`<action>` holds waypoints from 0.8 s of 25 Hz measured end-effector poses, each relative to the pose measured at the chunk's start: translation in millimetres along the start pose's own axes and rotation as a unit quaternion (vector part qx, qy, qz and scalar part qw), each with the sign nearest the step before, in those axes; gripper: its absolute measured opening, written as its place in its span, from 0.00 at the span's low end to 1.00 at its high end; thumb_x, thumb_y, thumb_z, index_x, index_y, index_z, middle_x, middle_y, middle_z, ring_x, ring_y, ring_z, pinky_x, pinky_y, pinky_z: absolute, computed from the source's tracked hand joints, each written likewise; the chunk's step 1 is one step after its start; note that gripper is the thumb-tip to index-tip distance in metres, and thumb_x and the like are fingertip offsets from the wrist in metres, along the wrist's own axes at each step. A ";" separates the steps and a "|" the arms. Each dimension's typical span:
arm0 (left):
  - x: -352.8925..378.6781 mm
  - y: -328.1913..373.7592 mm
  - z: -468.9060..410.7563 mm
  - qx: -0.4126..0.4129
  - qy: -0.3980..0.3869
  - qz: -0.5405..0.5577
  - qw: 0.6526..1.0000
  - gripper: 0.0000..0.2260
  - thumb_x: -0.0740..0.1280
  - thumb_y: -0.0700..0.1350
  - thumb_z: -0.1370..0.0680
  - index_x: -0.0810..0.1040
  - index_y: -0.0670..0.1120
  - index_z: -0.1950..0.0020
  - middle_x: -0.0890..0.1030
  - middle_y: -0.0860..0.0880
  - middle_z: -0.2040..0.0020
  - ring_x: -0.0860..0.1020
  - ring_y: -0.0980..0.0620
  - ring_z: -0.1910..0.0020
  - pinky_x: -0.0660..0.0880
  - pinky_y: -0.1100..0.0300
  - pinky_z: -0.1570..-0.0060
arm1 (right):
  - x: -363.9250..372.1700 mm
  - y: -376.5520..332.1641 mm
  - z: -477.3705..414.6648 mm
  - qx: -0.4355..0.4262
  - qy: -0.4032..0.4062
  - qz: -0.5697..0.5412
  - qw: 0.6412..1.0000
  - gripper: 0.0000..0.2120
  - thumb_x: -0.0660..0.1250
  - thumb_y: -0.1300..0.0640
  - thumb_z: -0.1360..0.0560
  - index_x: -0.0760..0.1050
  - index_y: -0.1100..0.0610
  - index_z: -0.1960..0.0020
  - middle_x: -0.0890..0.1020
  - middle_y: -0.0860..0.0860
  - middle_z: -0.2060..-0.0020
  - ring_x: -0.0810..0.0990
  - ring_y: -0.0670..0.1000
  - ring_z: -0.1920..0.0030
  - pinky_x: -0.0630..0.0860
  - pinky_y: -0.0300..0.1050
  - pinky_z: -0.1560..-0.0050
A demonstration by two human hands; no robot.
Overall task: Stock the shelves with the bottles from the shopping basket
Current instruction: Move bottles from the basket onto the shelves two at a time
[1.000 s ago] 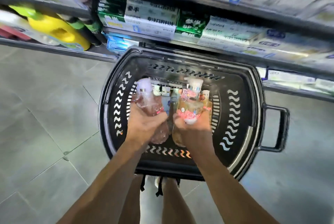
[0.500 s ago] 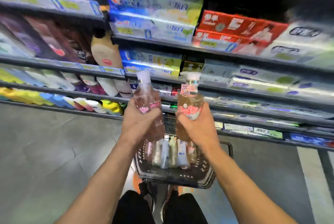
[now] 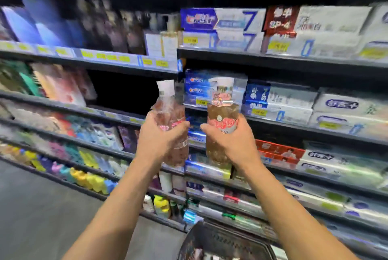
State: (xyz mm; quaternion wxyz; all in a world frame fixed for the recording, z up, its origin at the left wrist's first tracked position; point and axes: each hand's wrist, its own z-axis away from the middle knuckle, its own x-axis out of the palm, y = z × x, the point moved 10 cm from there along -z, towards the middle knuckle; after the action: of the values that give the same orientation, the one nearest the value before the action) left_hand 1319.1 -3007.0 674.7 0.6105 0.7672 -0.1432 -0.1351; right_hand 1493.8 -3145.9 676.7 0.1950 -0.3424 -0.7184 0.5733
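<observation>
1. Step in hand: I judge this to be the carry to the shelf. Two bottles are out of the shopping basket (image 3: 220, 240), whose rim shows at the bottom centre of the frame, and they are held up in front of the shelves (image 3: 294, 127).
2. The left hand (image 3: 159, 140) wraps its fingers and thumb round the lower body of the pink bottle (image 3: 168, 110), just left of centre.
3. The right hand (image 3: 233, 140) grips the amber bottle (image 3: 222, 112) the same way, just right of centre. The two bottles sit near each other but do not touch.
4. Next move, as I read it: the likeliest slot is the dark gap (image 3: 126, 91) on the shelf left of centre, just beside the pink bottle. The toothpaste boxes (image 3: 279, 102) at right leave no room. Each bottle needs to go in base first and upright, one at a time, so the hands do not crowd each other.
5. How the bottles look: both are clear plastic with tinted liquid, white pump-style tops and rose-printed labels. Both are wrapped in glossy film and stand nearly upright, the pink one leaning slightly left. The film may be slippery.
6. More items sit in the basket, too blurred to identify.
</observation>
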 end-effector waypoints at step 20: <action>-309.1 119.3 -94.0 0.110 0.058 -0.049 0.991 0.20 0.79 0.51 0.37 0.79 0.56 0.47 0.86 0.48 0.53 0.84 0.51 0.51 0.79 0.46 0.44 | 299.5 -162.7 -42.9 -0.126 -0.115 -0.056 0.984 0.24 0.81 0.47 0.37 0.78 0.50 0.45 0.86 0.46 0.56 0.85 0.45 0.55 0.80 0.44 0.50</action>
State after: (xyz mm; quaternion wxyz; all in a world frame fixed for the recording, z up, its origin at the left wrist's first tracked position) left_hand 1063.3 -2829.2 821.6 0.5218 0.8425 -0.0841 -0.1039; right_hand 1272.5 -2919.6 810.2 0.0981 -0.2546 -0.8207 0.5021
